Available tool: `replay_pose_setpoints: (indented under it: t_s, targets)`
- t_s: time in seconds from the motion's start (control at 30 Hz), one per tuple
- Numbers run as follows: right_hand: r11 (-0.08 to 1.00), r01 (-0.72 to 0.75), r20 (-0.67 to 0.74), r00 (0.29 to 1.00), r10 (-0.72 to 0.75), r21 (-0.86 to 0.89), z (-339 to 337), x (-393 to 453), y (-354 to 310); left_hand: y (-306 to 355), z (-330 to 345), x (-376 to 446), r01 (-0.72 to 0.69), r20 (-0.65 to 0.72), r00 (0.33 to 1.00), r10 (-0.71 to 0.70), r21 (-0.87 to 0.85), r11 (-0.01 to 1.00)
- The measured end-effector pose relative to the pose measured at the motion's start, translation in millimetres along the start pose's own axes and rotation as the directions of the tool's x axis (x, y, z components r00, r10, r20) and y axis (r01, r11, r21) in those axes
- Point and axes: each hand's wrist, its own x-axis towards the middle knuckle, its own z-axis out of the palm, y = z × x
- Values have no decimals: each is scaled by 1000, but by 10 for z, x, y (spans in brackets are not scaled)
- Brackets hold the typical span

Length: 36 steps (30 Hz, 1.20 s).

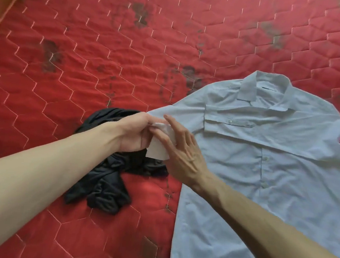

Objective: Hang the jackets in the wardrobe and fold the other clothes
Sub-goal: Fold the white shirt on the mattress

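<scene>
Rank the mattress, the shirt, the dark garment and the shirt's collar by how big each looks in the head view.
1. mattress, fills the frame
2. shirt
3. dark garment, crumpled and partly hidden by the left hand, so its true size is unsure
4. collar

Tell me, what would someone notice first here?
Probably the big red quilted mattress filling the view, with a pale blue shirt spread on its right side. In the middle, the left hand and right hand pinch the shirt's cuff above a crumpled black garment.
</scene>
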Motion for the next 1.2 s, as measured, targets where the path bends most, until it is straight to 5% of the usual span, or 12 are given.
replay_pose_setpoints:
  t_s: [0.13,0.23,0.33,0.47,0.73,0.93,1.2]
  targets:
    - [897,-223,-96,956,278,381,-477,-188,381,23,538,190,12,91,996,-11,-13,1000]
    - [650,-434,-63,801,595,624,-857,-322,694,-21,902,381,-58,70,997,45,190,980]
    - [468,-533,19,674,739,705,-1167,-545,1091,-53,1153,580,-179,27,979,204,605,776]
    - [331,-556,35,547,837,762,-1552,-895,1691,-52,1291,832,-148,23,973,229,825,545]
    - [337,-660,-61,404,913,672,-2228,-1500,2841,100,1228,1322,19,-35,953,300,998,56]
    - [413,-756,-85,433,897,508,-2403,-1841,3422,347,1082,1656,126,-90,888,451,991,-50]
    - [337,-864,-114,318,941,373,-2235,-1967,3959,724,1118,2035,168,23,798,602,951,-259]
